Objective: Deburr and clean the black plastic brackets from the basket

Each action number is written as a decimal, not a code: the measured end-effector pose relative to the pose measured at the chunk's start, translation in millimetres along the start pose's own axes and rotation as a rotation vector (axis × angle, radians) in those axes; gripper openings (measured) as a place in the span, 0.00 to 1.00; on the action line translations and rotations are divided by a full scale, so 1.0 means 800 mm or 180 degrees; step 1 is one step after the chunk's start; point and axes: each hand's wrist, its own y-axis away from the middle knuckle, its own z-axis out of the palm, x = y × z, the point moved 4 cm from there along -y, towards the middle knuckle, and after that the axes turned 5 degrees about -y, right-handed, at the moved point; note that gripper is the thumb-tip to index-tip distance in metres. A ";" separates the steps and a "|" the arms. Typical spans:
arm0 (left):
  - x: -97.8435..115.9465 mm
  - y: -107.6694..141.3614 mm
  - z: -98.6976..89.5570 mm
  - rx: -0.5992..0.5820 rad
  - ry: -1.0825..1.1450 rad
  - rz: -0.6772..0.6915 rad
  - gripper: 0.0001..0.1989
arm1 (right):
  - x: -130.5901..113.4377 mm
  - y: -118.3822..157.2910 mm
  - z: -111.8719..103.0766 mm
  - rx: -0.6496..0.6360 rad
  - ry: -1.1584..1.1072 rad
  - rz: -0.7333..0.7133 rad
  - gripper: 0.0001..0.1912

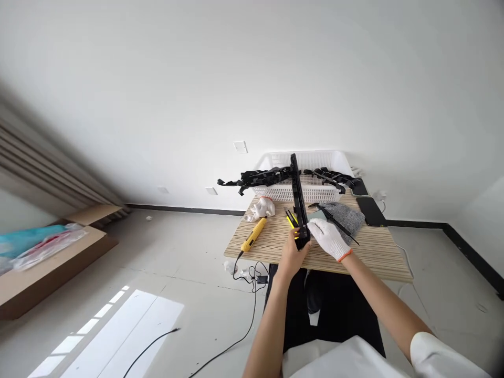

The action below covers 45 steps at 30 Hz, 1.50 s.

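A long black plastic part (298, 197) with clips along it stands up at a slant over the front of the table. My bare left hand (291, 257) is closed around its lower end. My right hand (328, 237), in a white knit glove with an orange cuff, has its fingertips bent in at the part's right side; what they grip is hidden. Beside the glove, a thin black strip (346, 231) lies across a grey cloth (350, 216). Yellow-handled tweezers or cutter (291, 219) lie partly behind the black part.
Behind stands a white plastic basket (315, 193) with several black parts (268, 177) jutting over its rim. A yellow corded tool (254, 235), another white glove (263, 208) and a black phone (370, 211) lie on the wooden table (366, 260). Cables (252, 320) trail on the floor.
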 end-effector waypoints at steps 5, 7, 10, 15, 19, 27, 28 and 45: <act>0.007 -0.024 -0.001 0.0114 0.0105 0.0321 0.22 | -0.024 0.001 -0.049 -0.0300 0.2429 -0.0347 0.20; 0.006 -0.030 -0.001 0.0166 0.0138 0.0333 0.22 | -0.024 -0.003 -0.046 -0.0493 0.2836 -0.0468 0.19; 0.004 -0.038 -0.001 0.0272 0.0182 0.0342 0.22 | -0.017 -0.010 -0.033 -0.0445 0.3010 -0.0582 0.18; 0.005 -0.046 0.001 0.0333 0.0417 0.0258 0.23 | 0.009 -0.030 -0.013 -0.0352 0.3176 -0.0672 0.23; 0.004 -0.049 0.009 0.0513 0.0679 0.0002 0.17 | 0.023 -0.048 -0.014 -0.0166 0.3212 -0.0607 0.27; -0.006 -0.045 0.011 0.0287 0.0411 0.0172 0.12 | 0.034 -0.069 -0.037 -0.0082 0.2670 0.0258 0.25; -0.010 -0.042 0.007 0.0203 0.0343 0.0179 0.12 | 0.036 -0.072 -0.043 -0.0004 0.2444 0.0331 0.26; -0.035 -0.026 -0.018 0.0397 0.0265 -0.0326 0.10 | 0.049 -0.076 -0.088 -0.0008 0.1770 0.0477 0.20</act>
